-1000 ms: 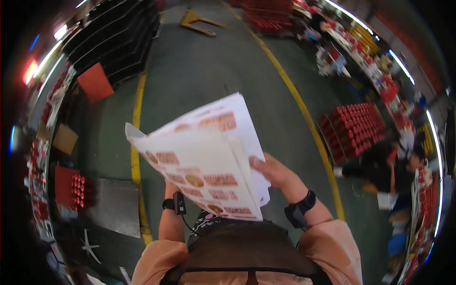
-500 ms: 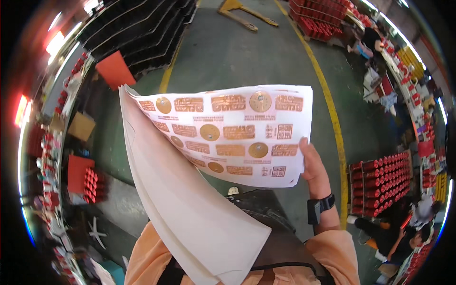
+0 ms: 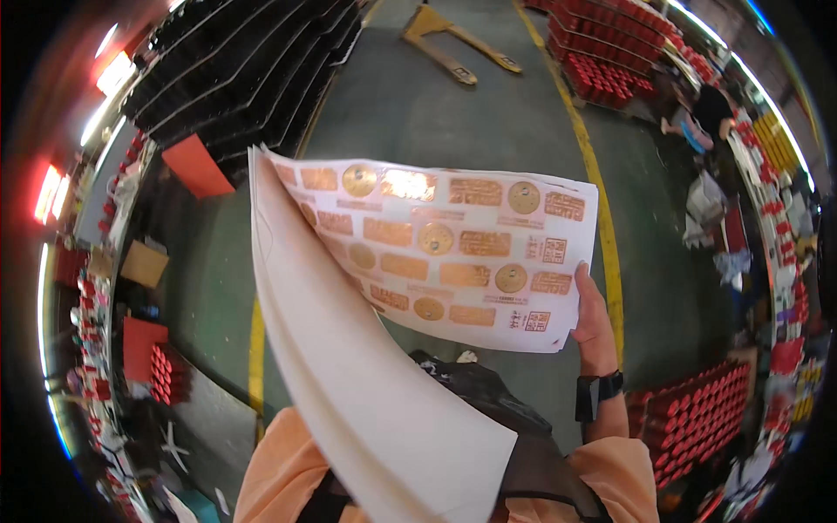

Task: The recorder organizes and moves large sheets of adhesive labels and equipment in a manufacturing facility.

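Note:
A thin stack of large printed paper sheets (image 3: 436, 261) is spread out in front of my chest. Gold rectangles, gold discs and small red-brown square seals run across it in rows. Its left part curls over toward me, so a broad plain white back hangs down across my body. My right hand (image 3: 595, 327), with a black band at the wrist, grips the right edge, the thumb on the printed face and the other fingers hidden behind. My left hand does not show; the curled paper covers that side.
A yellow pallet truck (image 3: 453, 39) stands ahead. Black stacked trays (image 3: 253, 78) rise at the far left; red stacks (image 3: 602, 52) stand far right. Red tubes (image 3: 697, 418) fill a near-right pallet. A cardboard box (image 3: 144, 264) lies left. A person (image 3: 711, 113) works at the right bench.
The sheets and my right hand have shifted slightly right in the picture, the print tilting and catching more glare. The surroundings have moved as I walk forward. My right hand keeps its grip.

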`<state>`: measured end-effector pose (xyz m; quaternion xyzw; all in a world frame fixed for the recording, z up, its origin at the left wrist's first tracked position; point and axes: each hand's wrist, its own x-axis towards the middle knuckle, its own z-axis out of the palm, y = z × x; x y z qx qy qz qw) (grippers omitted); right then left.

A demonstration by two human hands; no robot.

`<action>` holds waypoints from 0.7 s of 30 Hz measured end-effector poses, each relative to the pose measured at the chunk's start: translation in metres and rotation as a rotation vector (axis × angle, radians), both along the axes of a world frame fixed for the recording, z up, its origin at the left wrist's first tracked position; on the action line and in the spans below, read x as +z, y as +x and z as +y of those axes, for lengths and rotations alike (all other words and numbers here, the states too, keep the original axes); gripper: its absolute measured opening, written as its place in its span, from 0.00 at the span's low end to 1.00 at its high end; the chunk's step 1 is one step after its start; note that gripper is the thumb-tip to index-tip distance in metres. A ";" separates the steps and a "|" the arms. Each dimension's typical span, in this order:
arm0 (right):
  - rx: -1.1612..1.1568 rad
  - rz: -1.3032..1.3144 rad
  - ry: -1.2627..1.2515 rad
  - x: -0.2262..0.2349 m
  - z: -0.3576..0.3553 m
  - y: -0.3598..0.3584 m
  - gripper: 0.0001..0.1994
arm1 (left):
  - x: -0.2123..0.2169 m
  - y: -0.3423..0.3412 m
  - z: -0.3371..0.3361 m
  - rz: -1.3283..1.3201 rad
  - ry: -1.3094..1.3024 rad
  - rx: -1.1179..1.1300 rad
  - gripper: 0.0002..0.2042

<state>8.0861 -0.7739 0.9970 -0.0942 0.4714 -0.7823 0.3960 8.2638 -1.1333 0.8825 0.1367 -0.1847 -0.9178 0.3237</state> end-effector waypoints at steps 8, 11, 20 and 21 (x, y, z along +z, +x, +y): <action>-0.028 -0.032 -0.023 0.005 -0.030 -0.131 0.26 | 0.005 -0.116 -0.017 0.029 -0.001 0.076 0.28; -0.015 0.083 0.056 -0.005 -0.037 -0.151 0.26 | 0.019 -0.136 -0.062 0.079 -0.068 0.107 0.28; -0.127 0.038 -0.081 0.009 -0.013 -0.327 0.27 | 0.022 -0.330 -0.079 0.098 -0.134 0.056 0.28; -0.127 0.046 -0.093 0.012 -0.018 -0.354 0.27 | 0.015 -0.358 -0.069 0.085 -0.137 0.034 0.28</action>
